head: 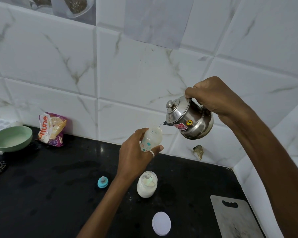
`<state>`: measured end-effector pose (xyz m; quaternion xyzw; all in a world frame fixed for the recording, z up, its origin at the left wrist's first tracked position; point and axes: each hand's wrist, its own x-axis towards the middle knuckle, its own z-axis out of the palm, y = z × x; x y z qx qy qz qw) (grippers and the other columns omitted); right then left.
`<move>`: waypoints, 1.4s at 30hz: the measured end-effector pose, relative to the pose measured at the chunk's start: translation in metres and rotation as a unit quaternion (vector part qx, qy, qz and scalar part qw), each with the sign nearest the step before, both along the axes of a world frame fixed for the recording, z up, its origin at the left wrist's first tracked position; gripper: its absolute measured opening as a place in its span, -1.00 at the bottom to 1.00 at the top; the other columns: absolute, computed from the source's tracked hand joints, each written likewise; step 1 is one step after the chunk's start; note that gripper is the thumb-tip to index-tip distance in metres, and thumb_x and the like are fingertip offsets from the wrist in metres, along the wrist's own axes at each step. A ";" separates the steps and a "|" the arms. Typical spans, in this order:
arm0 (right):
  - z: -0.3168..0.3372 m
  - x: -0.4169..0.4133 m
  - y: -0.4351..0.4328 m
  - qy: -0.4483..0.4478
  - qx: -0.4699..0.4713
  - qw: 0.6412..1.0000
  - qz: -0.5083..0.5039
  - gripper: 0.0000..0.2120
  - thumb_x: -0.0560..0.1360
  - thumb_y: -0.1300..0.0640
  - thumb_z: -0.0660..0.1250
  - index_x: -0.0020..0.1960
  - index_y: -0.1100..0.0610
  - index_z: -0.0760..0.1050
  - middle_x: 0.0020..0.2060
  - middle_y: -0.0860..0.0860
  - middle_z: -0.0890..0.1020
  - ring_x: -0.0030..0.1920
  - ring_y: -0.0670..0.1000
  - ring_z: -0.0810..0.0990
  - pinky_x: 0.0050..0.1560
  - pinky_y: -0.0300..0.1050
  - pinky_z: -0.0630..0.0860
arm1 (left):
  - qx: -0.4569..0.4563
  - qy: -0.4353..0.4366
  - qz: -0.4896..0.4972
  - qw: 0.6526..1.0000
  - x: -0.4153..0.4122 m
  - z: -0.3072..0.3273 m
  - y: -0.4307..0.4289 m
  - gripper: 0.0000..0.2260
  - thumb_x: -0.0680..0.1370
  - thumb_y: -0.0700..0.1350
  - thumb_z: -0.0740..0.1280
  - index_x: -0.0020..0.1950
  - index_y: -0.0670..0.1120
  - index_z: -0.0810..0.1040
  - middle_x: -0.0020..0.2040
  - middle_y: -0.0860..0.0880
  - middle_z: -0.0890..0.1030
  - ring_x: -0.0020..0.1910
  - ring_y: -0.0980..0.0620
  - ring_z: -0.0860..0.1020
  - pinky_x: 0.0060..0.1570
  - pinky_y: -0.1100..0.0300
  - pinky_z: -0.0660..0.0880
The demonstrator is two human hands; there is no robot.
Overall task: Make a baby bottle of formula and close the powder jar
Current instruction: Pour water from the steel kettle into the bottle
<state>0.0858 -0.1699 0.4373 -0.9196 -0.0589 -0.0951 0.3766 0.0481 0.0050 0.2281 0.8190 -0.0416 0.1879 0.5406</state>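
My left hand (136,155) grips a clear baby bottle (152,138) with green and orange prints, held tilted above the black counter. My right hand (213,97) holds a small steel kettle (189,118) by its handle, tipped left so a thin stream runs from its spout into the bottle's mouth. Below stands the open powder jar (147,184), with white powder and a pale scoop inside. Its white lid (161,223) lies flat near the front edge. The blue bottle cap with its teat (102,181) sits left of the jar.
A green bowl (10,139) and a printed snack packet (51,129) stand at the back left by the tiled wall. A grey cutting board (234,219) lies at the front right. The black counter (41,194) has wet patches on it.
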 end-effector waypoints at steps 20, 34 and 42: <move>0.002 -0.001 0.006 0.007 -0.012 1.000 0.002 -0.55 0.38 0.13 0.42 -0.48 0.05 0.18 -0.52 -0.05 0.16 -0.39 0.01 0.15 -0.29 -0.05 0.12 | 0.001 -0.005 -0.002 1.000 -0.002 -0.001 0.003 -0.44 0.41 0.13 0.60 0.35 0.06 0.52 0.11 0.26 0.53 0.12 0.18 0.53 -0.08 0.50 0.41; 0.002 0.000 0.005 0.010 -0.016 1.000 0.003 -0.57 0.38 0.13 0.42 -0.47 0.05 0.19 -0.54 -0.06 0.16 -0.42 -0.02 0.14 -0.29 -0.05 0.12 | -0.001 -0.006 -0.003 1.000 -0.002 0.000 0.002 -0.44 0.41 0.12 0.61 0.35 0.05 0.52 0.13 0.23 0.55 0.13 0.16 0.53 -0.08 0.50 0.42; 0.003 0.000 0.005 0.011 -0.015 1.000 0.007 -0.57 0.38 0.12 0.41 -0.46 0.05 0.19 -0.52 -0.06 0.16 -0.41 -0.01 0.14 -0.29 -0.04 0.12 | 0.000 -0.004 -0.003 1.000 -0.001 0.000 0.002 -0.42 0.42 0.12 0.60 0.37 0.04 0.52 0.17 0.19 0.58 0.15 0.15 0.54 -0.12 0.53 0.41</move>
